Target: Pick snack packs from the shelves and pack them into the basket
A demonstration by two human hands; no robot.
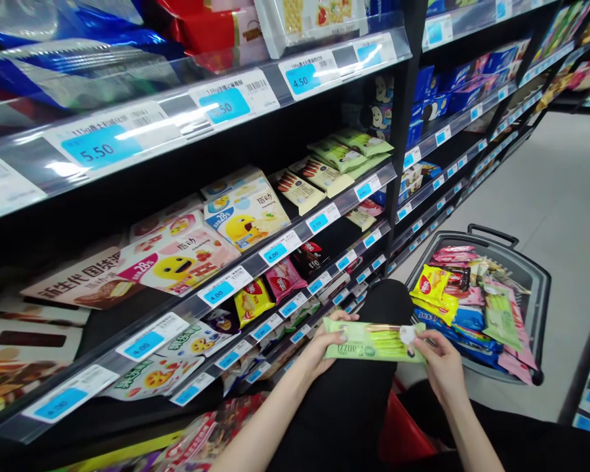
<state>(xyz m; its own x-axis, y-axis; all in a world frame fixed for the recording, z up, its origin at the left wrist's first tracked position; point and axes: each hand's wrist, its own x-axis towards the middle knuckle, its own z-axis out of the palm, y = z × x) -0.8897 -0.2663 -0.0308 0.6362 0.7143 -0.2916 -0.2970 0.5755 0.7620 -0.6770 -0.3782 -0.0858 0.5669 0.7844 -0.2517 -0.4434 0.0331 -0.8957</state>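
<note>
A light green packet of biscuit sticks [368, 341] is stretched level between my two hands, above my dark-clothed leg. My left hand [327, 344] grips its left end, with the thumb on the front. At the other end, my right hand [437, 357] pinches the corner between thumb and fingers. Matching green packets [341, 152] lie on the shelf ahead, beside cream packets [299, 190] with dark sticks pictured on them. To the right on the floor stands a grey shopping basket [541, 282], holding yellow, blue, pink and green snack packs.
Shelves of boxed and bagged snacks run along the left, their price-tag rails [226, 286] jutting out. Pink and white cake boxes [177, 252] sit on the middle shelf. A pale floor aisle [560, 170] stretches away at right. Something red [403, 429] shows beneath me.
</note>
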